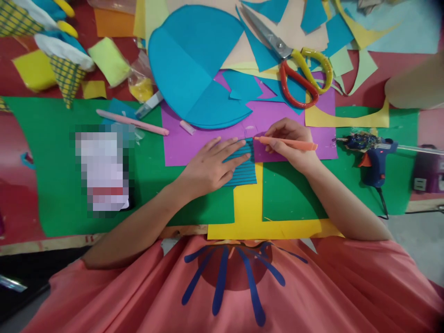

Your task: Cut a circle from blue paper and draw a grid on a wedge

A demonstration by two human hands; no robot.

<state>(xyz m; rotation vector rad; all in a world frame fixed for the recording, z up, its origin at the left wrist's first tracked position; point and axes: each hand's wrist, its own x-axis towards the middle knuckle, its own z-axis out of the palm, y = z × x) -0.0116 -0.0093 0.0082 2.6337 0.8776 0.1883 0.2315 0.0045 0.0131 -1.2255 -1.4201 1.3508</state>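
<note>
My left hand (211, 169) lies flat with its fingers spread on a small blue piece (244, 172) marked with dark parallel lines. In my right hand (293, 141) is an orange pen (298, 144), its tip at the top right corner of the blue piece. Under both hands is a purple sheet (176, 148), with a yellow strip (248, 203) below the lined piece. Just above my hands rests a large blue disc (194, 60) with a wedge-shaped gap at its right side.
Scissors (284, 51) with red and yellow handles lie among cut scraps at the top. A blue glue gun (378, 157) is on the green sheet (291, 194) at the right. At the left are a pink pen (133, 122) and a blurred-out object (104, 171).
</note>
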